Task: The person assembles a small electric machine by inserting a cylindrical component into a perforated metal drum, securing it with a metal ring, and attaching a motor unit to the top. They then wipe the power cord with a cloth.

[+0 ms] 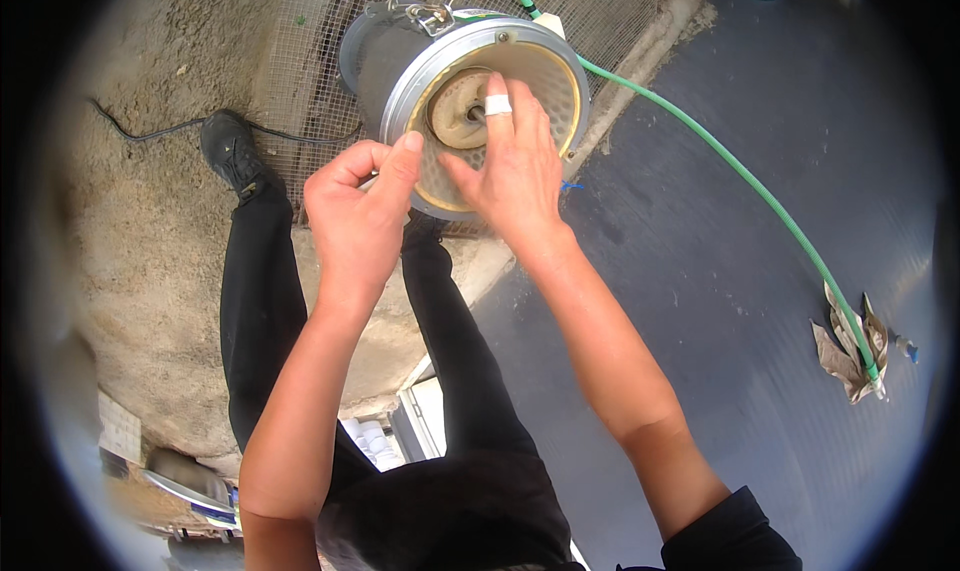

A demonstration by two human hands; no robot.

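A round metal drum (400,101) stands tilted at the top centre, its mouth facing me. Inside, the pale inner wall (555,81) is dimpled, and a beige disc (455,111) with a dark hole at its centre sits at the bottom. My right hand (515,161) reaches over the mouth with fingers stretched and spread, holding nothing; whether its fingertips touch the disc I cannot tell. White tape (497,105) wraps one finger. At the drum's left rim, my left hand (355,196) is closed, thumb pressed on the fingers. A sliver of something pale shows beneath them, mostly hidden.
Wire mesh (310,41) lies under and behind the drum. A green hose (735,146) runs from there across the dark sheet (640,271) to crumpled brown leaves (845,346). A black cable (175,129) crosses the rough concrete (130,221) near my shoe (232,151).
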